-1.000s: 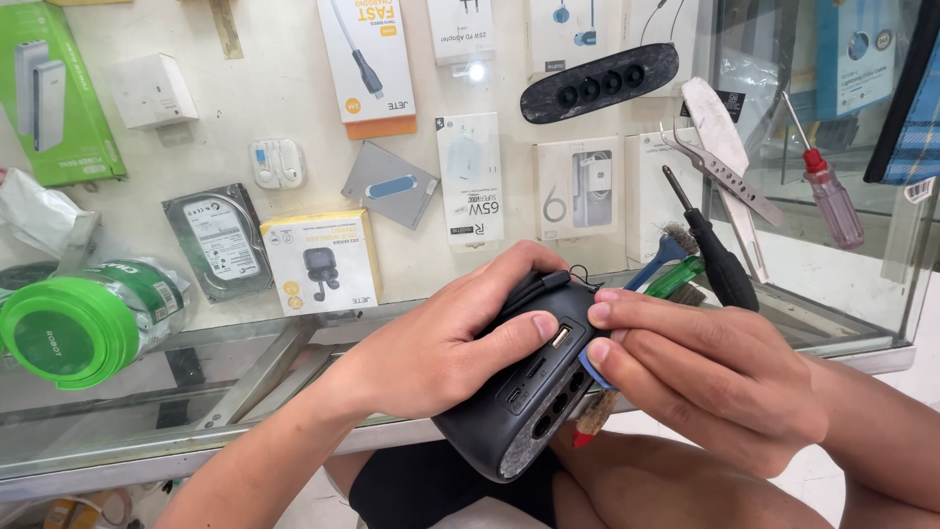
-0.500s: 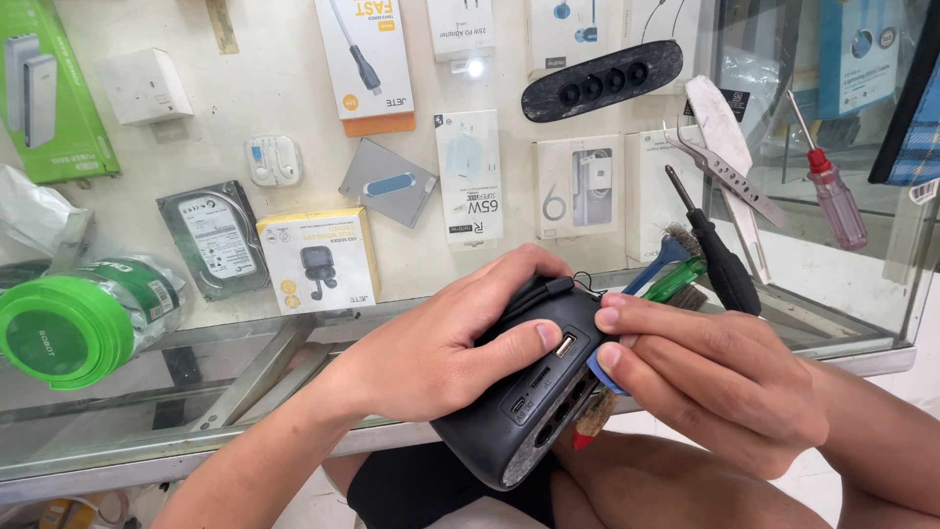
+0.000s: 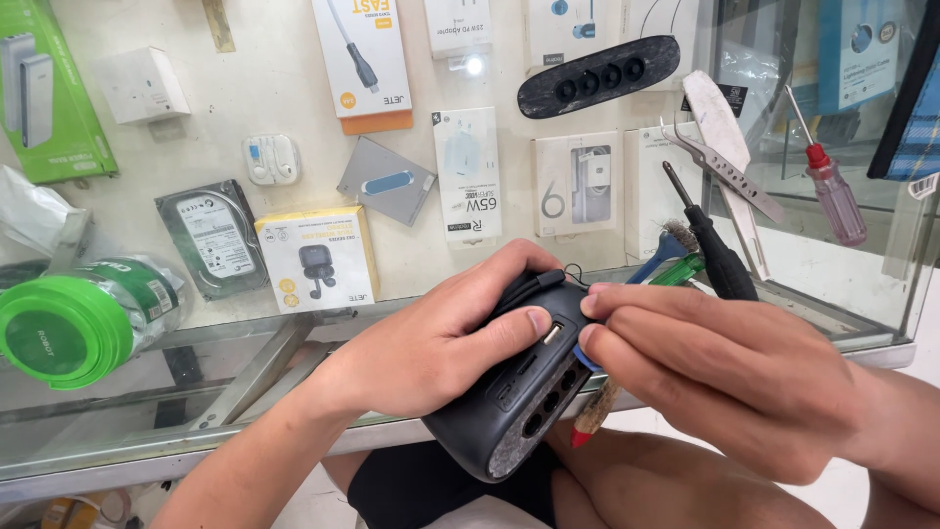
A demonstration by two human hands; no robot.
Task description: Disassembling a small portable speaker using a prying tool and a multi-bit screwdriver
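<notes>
A glass-topped display table (image 3: 127, 431) is seen across the frame, its front edge running just behind the hands; boxed accessories, a bare hard drive (image 3: 212, 238) and a yellow earbud box (image 3: 317, 258) are kept inside it under the glass. A green roll (image 3: 69, 328) is laid on the glass at the left edge. A black oval speaker (image 3: 509, 416) is held in front of the table edge, over the lap, where open room is left. It is gripped by the left hand (image 3: 431, 343), fingers wrapped over its top, thumb by the ports. A small blue pick (image 3: 585, 359) is pinched in the right hand (image 3: 725, 377) against the speaker's seam. A black-handled screwdriver (image 3: 713, 250) and a red-handled screwdriver (image 3: 830, 191) are laid on the glass at right.
</notes>
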